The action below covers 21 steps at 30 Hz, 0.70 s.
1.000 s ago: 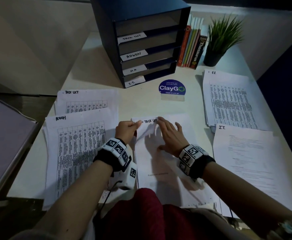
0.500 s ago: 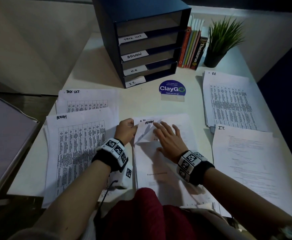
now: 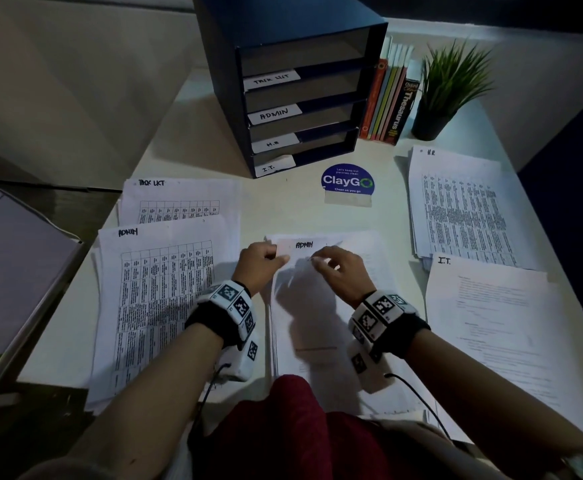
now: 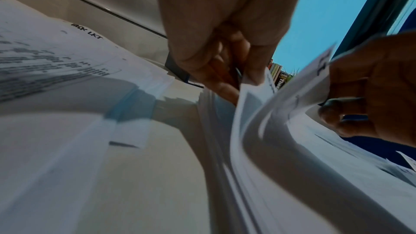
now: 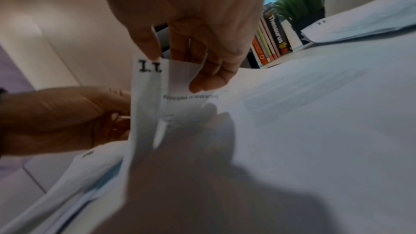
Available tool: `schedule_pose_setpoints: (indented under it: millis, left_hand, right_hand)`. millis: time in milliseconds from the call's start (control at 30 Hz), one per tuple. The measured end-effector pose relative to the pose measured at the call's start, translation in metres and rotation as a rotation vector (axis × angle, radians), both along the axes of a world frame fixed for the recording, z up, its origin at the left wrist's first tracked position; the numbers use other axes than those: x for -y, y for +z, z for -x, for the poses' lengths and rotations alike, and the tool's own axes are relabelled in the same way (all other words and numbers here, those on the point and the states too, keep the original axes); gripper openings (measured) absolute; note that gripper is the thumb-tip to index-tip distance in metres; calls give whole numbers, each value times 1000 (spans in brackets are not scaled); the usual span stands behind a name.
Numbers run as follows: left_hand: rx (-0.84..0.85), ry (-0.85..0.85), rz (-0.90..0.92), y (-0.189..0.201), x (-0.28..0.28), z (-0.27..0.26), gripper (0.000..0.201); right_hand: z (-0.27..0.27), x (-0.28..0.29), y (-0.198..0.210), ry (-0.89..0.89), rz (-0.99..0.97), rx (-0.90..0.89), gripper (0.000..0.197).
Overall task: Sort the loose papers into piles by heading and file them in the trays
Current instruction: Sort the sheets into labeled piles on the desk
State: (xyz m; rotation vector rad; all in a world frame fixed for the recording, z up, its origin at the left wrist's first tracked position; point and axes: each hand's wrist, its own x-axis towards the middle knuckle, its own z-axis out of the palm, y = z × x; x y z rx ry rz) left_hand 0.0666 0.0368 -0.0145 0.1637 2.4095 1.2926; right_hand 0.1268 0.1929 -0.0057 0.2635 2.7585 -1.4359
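White A4 sheets, unsorted centre stack [image 3: 317,323], lie at near desk edge, between both wrists. Left hand [image 3: 260,263] has fingers curled, thumb pinching the stack's top-left corner. Right hand [image 3: 342,271] has fingertips [image 5: 155,51] narrow, nipping a lifted corner of the upper sheets; rt wrist cam reads "I.T." on that peeled-up corner, w/ a "Principles of Abstracting" page under it.

Change: 1 s ago the top heading read "TASK LIST" and rt hand lay flat on the stack; half a sec ago "ADMIN" came up; now "ADMIN" sheet [image 3: 303,244] shows on top from head view and rt fingers have gone from flat to pinching. Judgement: person is leafing through headings, so sorting is mid-way, nothing filed yet.

Sorted piles around: ADMIN pile [image 3: 165,292] just left, TASK LIST pile [image 3: 179,202] behind it, I.T. pile [image 3: 497,323] right, H.R. pile [image 3: 456,202] far right.

Further back: round blue ClayGo sticker [image 3: 347,181], then dark blue four-slot tray unit [image 3: 303,98], labelled slots look empty. Books [image 3: 390,98] and potted plant [image 3: 449,88] beyond.
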Motion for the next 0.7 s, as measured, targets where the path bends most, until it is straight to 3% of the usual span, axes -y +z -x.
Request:
schedule_pose_setpoints:
  millis: [67, 267, 367, 467, 533, 600, 700]
  left_hand:
    - [-65, 19, 85, -2, 0, 2, 27]
    - [-117, 70, 86, 5, -12, -3, 50]
    - [-159, 54, 117, 2, -21, -7, 47]
    - [-163, -56, 56, 3, -26, -13, 13]
    - [-102, -146, -41, 11, -24, -19, 18]
    - [-55, -201, -105, 17, -22, -19, 25]
    - [-77, -200, -122, 19, -17, -14, 23]
  right_hand:
    - [-1, 0, 5, -43, 133, 51, 25]
    - [9, -3, -3, -140, 162, 105, 12]
    - [14, 1, -4, -185, 274, 177, 29]
    - [18, 4, 1, -243, 355, 203, 49]
    - [19, 2, 0, -275, 367, 197, 62]
    - [18, -2, -7, -273, 380, 184, 60]
    - [14, -5, -10, -248, 424, 163, 40]
